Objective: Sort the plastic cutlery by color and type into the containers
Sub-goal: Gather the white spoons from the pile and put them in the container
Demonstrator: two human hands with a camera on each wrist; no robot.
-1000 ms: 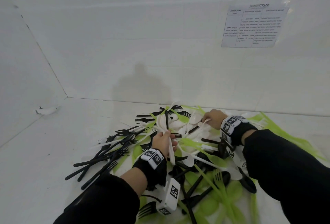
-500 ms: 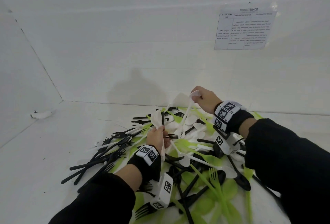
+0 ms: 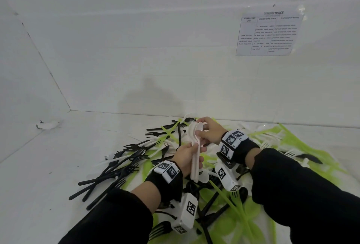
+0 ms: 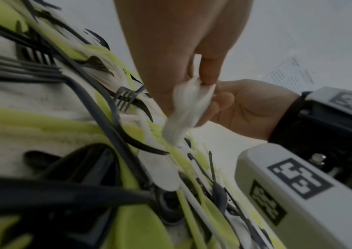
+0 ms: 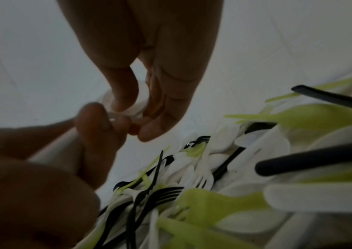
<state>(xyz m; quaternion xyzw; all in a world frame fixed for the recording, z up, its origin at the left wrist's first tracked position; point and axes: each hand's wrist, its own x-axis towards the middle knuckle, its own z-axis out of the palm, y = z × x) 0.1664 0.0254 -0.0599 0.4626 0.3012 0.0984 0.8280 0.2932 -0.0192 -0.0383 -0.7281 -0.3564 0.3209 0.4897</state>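
Note:
A heap of plastic cutlery (image 3: 214, 166) in black, white and lime green lies on the white floor against the wall. My left hand (image 3: 188, 156) grips the handles of a small bunch of white spoons (image 3: 195, 146), bowls pointing up. My right hand (image 3: 207, 132) pinches the bowl end of the white spoons from the right, thumb on the top bowl. In the left wrist view the white spoons (image 4: 186, 111) are blurred between both hands. In the right wrist view my right fingers (image 5: 166, 104) pinch a white bowl (image 5: 128, 107). No containers are in view.
Black forks (image 3: 116, 169) fan out to the left of the heap. Green cutlery (image 3: 303, 146) spreads to the right. A printed sheet (image 3: 268, 34) is stuck on the white wall. A small white scrap (image 3: 47, 125) lies by the left wall.
My right hand lifted a white spoon out of the heap, then brought it down and left onto the bunch held by my left hand. Both hands now meet on the white spoons.

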